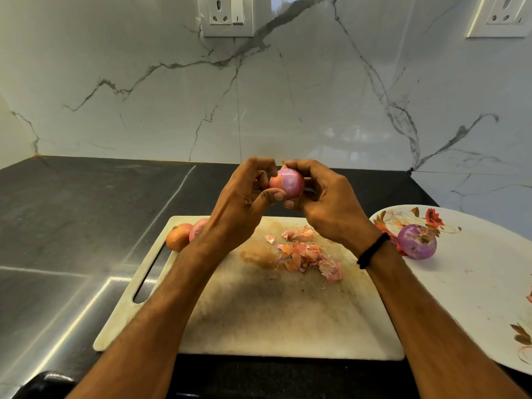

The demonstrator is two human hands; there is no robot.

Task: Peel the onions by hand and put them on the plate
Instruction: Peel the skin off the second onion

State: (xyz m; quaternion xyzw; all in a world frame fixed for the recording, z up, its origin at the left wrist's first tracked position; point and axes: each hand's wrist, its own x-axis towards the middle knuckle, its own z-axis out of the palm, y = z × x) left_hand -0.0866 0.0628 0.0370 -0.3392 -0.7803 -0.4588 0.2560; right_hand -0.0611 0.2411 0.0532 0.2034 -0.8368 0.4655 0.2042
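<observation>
Holds onion (288, 184) above the board (288, 318), well short of the plate (475, 283), with fingers (270, 195) of left hand (239, 214) and right hand (328, 208) curled round it. Risks a slip off the slick bared flesh, dropping it onto the peels (305, 254) or rolling it across the tabletop (86, 211). Risks also tearing the dry skin (275, 182) into clinging scraps through a hasty pull.

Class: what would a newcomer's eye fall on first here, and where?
The left hand and right hand hold a half-peeled onion above the cutting board. Pink skins lie piled on the board, and a peeled onion sits on the flowered plate at right.
</observation>
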